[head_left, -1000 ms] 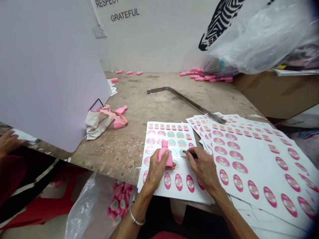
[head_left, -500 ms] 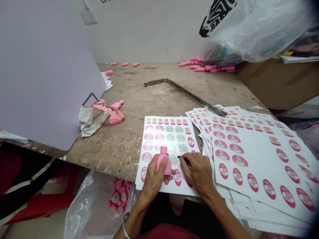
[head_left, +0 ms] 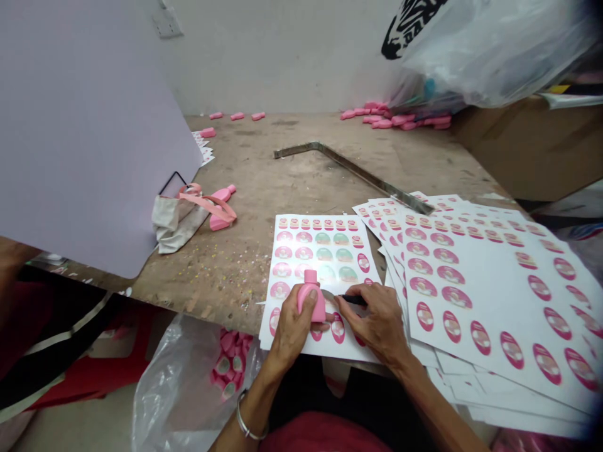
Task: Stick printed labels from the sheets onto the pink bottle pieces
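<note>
The worktable (head_left: 249, 188) bore a sticker sheet (head_left: 313, 254). Over its lower part my left hand (head_left: 293, 323) gripped a pink bottle (head_left: 319, 307), neck away from me; my right hand (head_left: 379, 320), just beside, pinched a slim black tool (head_left: 355, 299).
</note>
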Demonstrator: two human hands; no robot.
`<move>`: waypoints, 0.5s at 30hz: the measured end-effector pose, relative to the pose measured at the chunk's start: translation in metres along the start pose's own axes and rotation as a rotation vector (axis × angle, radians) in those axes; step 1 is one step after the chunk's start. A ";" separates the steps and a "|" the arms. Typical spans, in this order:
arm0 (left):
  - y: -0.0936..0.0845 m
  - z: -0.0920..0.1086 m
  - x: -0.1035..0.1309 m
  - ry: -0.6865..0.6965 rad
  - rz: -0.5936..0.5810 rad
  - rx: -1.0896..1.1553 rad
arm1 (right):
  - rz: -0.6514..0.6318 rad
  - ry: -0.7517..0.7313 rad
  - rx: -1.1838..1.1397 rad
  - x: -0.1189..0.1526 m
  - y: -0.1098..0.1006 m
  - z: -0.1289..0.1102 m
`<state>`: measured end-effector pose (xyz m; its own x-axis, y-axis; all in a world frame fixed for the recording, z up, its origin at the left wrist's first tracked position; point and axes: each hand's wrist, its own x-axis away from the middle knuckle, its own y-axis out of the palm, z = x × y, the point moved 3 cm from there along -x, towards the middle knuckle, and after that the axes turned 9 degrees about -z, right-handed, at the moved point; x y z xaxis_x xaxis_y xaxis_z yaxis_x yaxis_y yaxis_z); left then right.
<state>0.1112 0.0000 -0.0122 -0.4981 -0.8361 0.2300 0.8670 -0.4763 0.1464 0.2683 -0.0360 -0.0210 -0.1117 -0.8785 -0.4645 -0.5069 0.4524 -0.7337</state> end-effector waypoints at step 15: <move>-0.005 -0.006 0.000 0.034 0.058 0.160 | -0.111 -0.010 0.218 -0.003 0.007 0.007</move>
<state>0.1065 0.0010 -0.0192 -0.4444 -0.8708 0.2104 0.8798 -0.3800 0.2854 0.2707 -0.0286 -0.0282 -0.0567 -0.9236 -0.3792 -0.3187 0.3767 -0.8698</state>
